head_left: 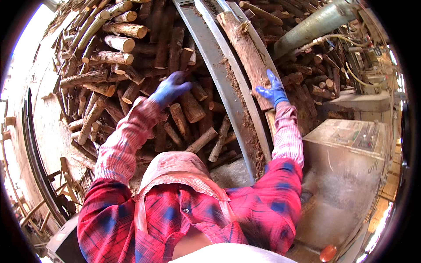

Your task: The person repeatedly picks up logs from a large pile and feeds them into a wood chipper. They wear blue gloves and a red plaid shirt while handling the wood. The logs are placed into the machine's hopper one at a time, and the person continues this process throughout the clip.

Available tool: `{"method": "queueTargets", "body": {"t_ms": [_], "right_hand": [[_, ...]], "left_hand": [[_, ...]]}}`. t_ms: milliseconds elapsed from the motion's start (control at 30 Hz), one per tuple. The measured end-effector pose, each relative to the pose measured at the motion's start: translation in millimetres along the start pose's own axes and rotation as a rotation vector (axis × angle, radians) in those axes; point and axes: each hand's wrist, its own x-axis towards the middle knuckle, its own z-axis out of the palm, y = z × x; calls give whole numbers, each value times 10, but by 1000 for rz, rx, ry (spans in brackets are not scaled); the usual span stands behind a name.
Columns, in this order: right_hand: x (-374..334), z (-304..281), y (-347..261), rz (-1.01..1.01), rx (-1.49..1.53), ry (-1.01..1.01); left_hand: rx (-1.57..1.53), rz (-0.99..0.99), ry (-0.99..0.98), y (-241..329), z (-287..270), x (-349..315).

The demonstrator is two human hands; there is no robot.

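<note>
My right hand, in a blue glove, rests on the near end of a thick log. Its thumb and fingers are spread over the bark. The log lies lengthwise in a long metal trough, and a paler piece of wood shows just below its near end. My left hand, also blue-gloved and slightly blurred, is over the pile of cut logs left of the trough. Its fingers are apart with nothing in them.
Stacked logs rise at the far left. Bark crumbs line the trough. At the right stands a metal cabinet with a control panel, below a thick grey cylinder with hoses. More cut wood lies beyond the trough.
</note>
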Motion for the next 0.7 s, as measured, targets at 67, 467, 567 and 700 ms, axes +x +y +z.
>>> {"method": "queueTargets", "body": {"t_ms": [67, 467, 567, 700], "right_hand": [[-33, 55, -181, -109, -104, 22], [-171, 427, -2084, -264, 230, 121], [500, 1279, -2003, -596, -323, 162], [796, 1719, -1265, -386, -576, 83]], "left_hand": [[47, -218, 128, -657, -556, -331], [-564, -679, 411, -2308, -2243, -1048], [-618, -605, 705, -2216, -2630, -441], [-863, -371, 605, -1328, -2343, 591]]}}
